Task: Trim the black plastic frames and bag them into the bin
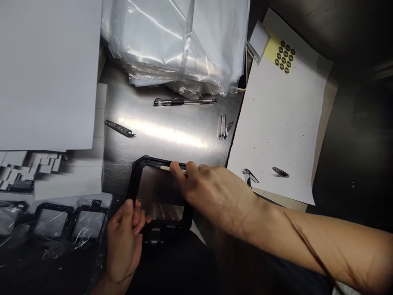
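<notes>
My left hand [124,235] is closed on the left side of a black rectangular frame [134,186] with a clear panel in its middle. The frame is held tilted at the table's near edge. Fingers of my right hand [211,190] pinch a thin, pale stick [165,168], its tip lying along the frame's upper inner edge. The far end of the stick is hidden by my fingers, as is the frame's upper right corner.
Beyond the frame lie a pen [184,102], a slim metal tool [119,128] and a nail clipper [223,127]. Another clipper [250,176] lies on white paper [276,114] with a sticker sheet [273,45]. Plastic bags [178,41] are stacked behind; bagged black frames [55,221] lie left.
</notes>
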Available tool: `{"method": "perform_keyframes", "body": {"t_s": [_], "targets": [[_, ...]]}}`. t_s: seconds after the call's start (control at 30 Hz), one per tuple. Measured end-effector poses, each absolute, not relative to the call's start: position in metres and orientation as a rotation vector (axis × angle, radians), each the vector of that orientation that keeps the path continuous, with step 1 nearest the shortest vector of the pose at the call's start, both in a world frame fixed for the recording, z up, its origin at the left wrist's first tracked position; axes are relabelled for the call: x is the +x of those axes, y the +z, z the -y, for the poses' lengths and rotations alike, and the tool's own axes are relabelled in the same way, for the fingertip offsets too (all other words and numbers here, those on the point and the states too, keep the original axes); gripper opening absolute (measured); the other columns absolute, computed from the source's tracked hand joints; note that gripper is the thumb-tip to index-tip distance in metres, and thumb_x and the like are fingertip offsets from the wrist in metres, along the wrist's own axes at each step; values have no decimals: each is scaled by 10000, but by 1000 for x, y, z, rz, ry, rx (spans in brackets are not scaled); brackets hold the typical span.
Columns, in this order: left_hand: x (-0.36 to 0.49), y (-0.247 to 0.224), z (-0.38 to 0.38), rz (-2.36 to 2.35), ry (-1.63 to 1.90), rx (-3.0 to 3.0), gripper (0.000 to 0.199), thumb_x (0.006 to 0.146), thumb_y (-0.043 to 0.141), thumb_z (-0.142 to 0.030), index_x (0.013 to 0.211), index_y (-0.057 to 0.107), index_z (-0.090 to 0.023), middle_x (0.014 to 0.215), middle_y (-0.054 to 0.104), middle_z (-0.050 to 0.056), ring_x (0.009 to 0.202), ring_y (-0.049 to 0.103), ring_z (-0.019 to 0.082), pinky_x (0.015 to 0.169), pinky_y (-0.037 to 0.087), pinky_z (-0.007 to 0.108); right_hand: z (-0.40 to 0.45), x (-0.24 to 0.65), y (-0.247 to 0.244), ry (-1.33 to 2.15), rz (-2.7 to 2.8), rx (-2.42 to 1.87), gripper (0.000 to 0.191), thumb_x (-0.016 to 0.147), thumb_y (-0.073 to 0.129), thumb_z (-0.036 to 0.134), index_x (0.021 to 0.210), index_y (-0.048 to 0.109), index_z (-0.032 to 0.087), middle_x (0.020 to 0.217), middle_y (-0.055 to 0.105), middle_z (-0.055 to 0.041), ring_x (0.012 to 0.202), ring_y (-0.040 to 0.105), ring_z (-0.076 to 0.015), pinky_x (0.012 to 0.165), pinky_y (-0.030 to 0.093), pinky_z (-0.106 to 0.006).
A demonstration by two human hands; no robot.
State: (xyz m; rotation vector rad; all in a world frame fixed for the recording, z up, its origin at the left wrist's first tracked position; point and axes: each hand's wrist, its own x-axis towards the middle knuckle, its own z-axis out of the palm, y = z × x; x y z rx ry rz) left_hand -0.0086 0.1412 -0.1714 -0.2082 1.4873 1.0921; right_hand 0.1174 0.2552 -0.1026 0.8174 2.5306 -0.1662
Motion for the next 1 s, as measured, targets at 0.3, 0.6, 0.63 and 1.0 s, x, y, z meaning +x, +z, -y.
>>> {"method": "perform_keyframes", "body": {"t_s": [0.3,0.6,0.63,1.0], "targets": [[-8,-171,-142,-1519,1079,-194,264,765,518,-341,611,608,-146,383,320,-92,367,272,36,502,441,204,-270,124,-96,-523,-2326,855,278,715,407,17,960,514,94,608,549,-60,493,500,-144,376,219,-232],[-8,-171,-141,-1461,1069,-188,270,767,510,-352,613,596,-148,407,298,-92,375,263,36,502,442,214,-291,132,-105,-1233,-1985,1203,179,804,374,176,712,526,154,656,516,-20,506,427,-86,465,332,-202],[-8,-171,-141,-1458,1065,-187,272,768,508,-354,618,597,-146,410,300,-92,377,264,37,503,442,217,-292,132,-106,-1291,-1954,1223,183,807,376,180,700,523,154,636,501,-9,506,418,-83,474,332,-202],[-8,-171,-143,-1477,1070,-195,272,763,515,-362,650,616,-136,400,308,-94,365,266,27,497,451,214,-295,137,-116,-1816,-1555,1241,223,827,372,210,609,396,171,469,331,62,389,319,-52,369,266,-177]]}}
